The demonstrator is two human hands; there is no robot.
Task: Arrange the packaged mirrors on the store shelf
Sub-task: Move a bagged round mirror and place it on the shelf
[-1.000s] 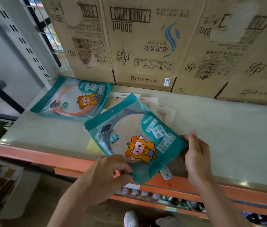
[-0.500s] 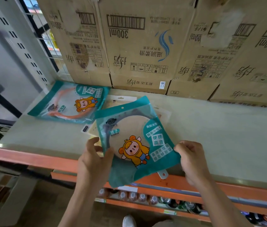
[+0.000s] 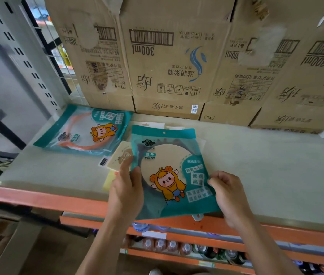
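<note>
Holding a teal packaged mirror [image 3: 169, 171] by its side edges, both hands are gripping it at the front edge of the shelf [image 3: 266, 171], with its lower end overhanging the orange lip. The left hand [image 3: 126, 192] is pinching the left side and the right hand [image 3: 230, 197] is pinching the right side. Beige flat packs [image 3: 119, 155] are lying beneath it. A second packaged mirror [image 3: 85, 132] is lying flat at the shelf's rear left corner, just in front of cardboard boxes [image 3: 167, 66].

The left hand [image 3: 126, 187] and right hand [image 3: 229, 197] were bare, as were both forearms [image 3: 97, 245]; a white shoe [image 3: 155, 271] showed below.
</note>
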